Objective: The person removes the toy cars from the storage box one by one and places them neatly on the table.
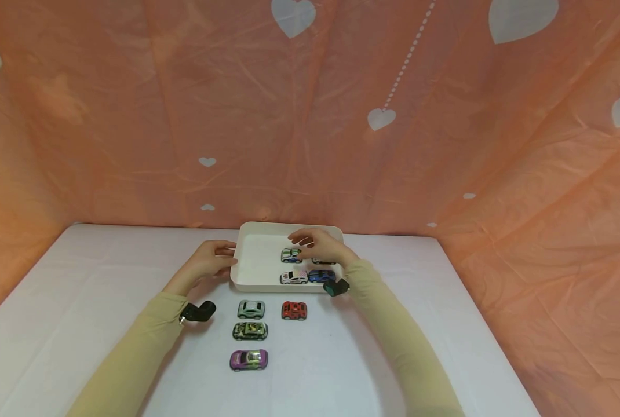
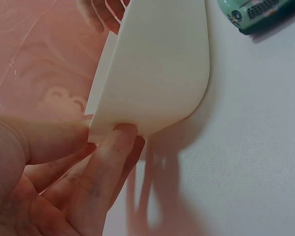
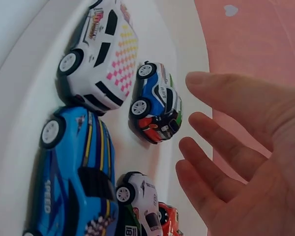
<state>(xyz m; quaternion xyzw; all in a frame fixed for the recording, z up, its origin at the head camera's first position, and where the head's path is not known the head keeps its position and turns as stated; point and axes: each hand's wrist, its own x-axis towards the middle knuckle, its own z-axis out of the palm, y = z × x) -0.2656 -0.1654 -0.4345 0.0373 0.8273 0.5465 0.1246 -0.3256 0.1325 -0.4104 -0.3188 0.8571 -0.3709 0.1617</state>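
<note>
Just below the centre of the head view, a white tray [image 1: 258, 255]. On its left rim, the left hand [image 1: 209, 259], clamped there with thumb and fingers. Above the tray's right part, the right hand [image 1: 324, 245], with fingers apart and holding nothing. Possible to tilt or drag the tray by pulling too strongly from one side, and so to slide the blue car [image 1: 321, 276] and the white car [image 1: 294, 277], standing end to end along its lower edge. Possible also, by lowering the right hand carelessly, to knock the small colourful car [image 1: 290, 255] near its thumb. By dragging toward the bottom of the frame, risk of hitting the red car [image 1: 294, 310] just below.
</note>
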